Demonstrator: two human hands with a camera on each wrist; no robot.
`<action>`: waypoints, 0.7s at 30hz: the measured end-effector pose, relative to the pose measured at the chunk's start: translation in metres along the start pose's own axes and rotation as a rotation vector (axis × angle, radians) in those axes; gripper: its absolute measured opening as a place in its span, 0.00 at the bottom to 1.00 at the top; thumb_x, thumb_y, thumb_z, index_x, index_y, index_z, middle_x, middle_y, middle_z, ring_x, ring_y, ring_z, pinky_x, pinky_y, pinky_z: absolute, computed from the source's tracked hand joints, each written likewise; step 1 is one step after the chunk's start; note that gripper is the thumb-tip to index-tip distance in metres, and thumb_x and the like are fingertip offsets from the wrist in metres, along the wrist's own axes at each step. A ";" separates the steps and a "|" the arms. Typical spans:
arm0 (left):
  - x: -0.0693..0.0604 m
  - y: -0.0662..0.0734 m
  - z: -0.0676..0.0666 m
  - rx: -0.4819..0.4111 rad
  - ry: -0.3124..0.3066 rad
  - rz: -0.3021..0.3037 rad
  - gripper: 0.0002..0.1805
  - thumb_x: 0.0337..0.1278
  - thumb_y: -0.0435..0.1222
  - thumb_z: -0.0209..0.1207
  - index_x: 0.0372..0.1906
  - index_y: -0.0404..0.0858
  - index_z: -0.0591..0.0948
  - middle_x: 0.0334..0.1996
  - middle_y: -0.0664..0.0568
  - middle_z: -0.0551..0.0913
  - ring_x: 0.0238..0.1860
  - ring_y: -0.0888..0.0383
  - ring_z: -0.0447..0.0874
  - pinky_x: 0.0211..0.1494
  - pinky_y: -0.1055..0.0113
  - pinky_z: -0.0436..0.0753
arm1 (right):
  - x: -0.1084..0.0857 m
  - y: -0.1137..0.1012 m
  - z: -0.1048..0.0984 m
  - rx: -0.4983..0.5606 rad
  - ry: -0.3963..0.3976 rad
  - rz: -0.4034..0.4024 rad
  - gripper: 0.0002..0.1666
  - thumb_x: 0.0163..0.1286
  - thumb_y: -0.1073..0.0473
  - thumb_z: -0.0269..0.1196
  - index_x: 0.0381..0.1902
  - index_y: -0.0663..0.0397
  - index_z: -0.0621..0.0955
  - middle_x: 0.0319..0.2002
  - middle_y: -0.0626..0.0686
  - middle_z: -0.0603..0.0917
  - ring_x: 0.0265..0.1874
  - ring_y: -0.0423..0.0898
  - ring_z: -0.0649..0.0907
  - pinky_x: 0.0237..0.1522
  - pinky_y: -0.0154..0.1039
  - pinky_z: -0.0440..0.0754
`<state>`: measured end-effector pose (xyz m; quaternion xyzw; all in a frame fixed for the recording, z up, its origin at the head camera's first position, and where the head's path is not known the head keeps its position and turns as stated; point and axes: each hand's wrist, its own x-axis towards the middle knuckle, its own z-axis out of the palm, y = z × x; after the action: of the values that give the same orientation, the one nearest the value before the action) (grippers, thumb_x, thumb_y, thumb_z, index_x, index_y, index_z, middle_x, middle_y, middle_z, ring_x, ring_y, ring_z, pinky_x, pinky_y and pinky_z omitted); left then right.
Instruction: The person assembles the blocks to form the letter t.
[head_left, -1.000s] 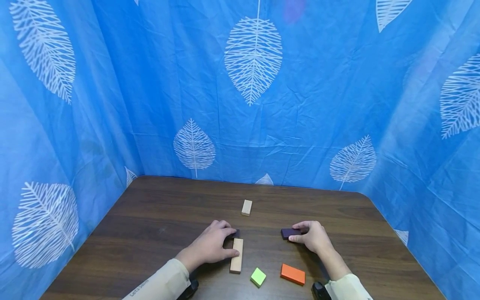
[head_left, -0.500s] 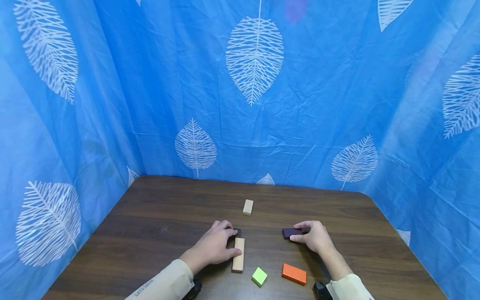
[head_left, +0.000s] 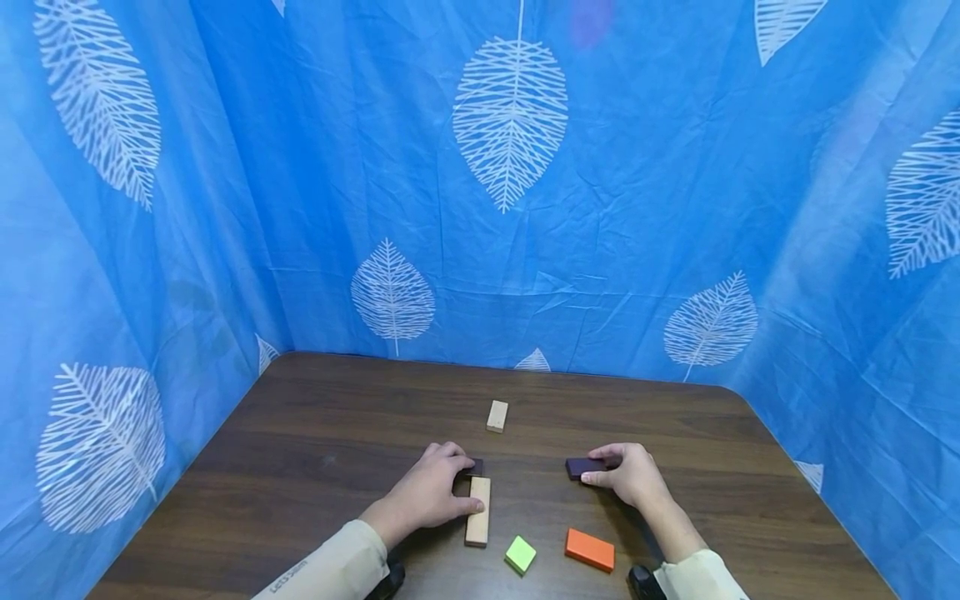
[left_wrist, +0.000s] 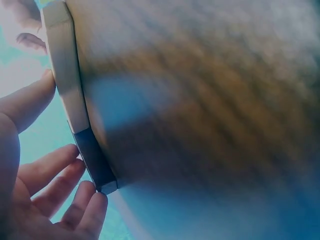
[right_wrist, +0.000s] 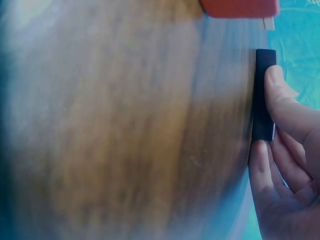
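Note:
My left hand (head_left: 422, 493) spans two blocks lying end to end. Its thumb rests on a long pale wooden block (head_left: 477, 521), while the other fingertips touch a dark block (head_left: 477, 467) at the far end. The left wrist view shows the pale block (left_wrist: 67, 70) meeting the dark block (left_wrist: 95, 160) with no visible gap, the fingers (left_wrist: 55, 165) loosely bent along the dark one. Over to the right, my right hand (head_left: 628, 477) pinches a dark purple block (head_left: 581, 468) between thumb and fingers. That block (right_wrist: 264, 95) is low by the tabletop in the right wrist view; contact underneath is unclear.
A small pale block (head_left: 497, 416) lies farther back on the brown wooden table (head_left: 360, 408). Nearer the front are a lime green block (head_left: 520, 555) and an orange block (head_left: 589, 550). A blue curtain (head_left: 630, 183) with white leaf prints surrounds the table's back and sides.
The whole head view has shifted slightly. Both hands keep the same blocks, and no block has clearly moved on the table.

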<state>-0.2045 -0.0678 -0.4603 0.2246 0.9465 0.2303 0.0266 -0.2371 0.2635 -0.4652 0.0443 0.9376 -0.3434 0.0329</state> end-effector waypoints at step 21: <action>0.000 -0.012 -0.004 -0.241 0.040 -0.128 0.41 0.44 0.56 0.76 0.63 0.40 0.79 0.54 0.48 0.74 0.56 0.44 0.72 0.55 0.42 0.76 | 0.001 0.001 0.001 0.006 0.009 -0.007 0.23 0.51 0.54 0.81 0.44 0.57 0.89 0.43 0.58 0.87 0.46 0.57 0.83 0.49 0.58 0.77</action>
<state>-0.2096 -0.0790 -0.4619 0.1542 0.9247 0.3447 0.0493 -0.2380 0.2639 -0.4665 0.0429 0.9368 -0.3461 0.0273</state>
